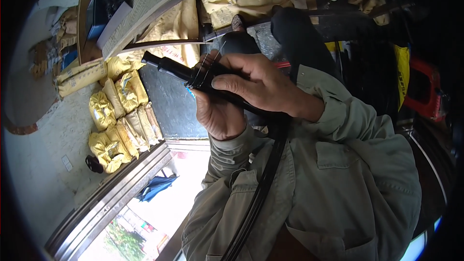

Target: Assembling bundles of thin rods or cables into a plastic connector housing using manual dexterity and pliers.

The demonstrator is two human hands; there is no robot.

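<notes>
A bundle of long black tubes slants across in front of me, its stepped, narrower end pointing to the upper left. My left hand is closed around it from below, the thumb pressed near a small blue patch. From above, my right hand grips the same bundle, with its thumb laid along the top. Thin wire or cord loops around the bundle between the hands, and one loose end sticks up. The rest of the black lengths hangs down over my grey-green shirt. Some fingers of both hands are hidden.
Yellow-brown packed sacks are stacked along the wall at the left. A light curved tabletop with black pieces on it juts in above. At the right stands a red frame-like object. A bright doorway opens at the lower left.
</notes>
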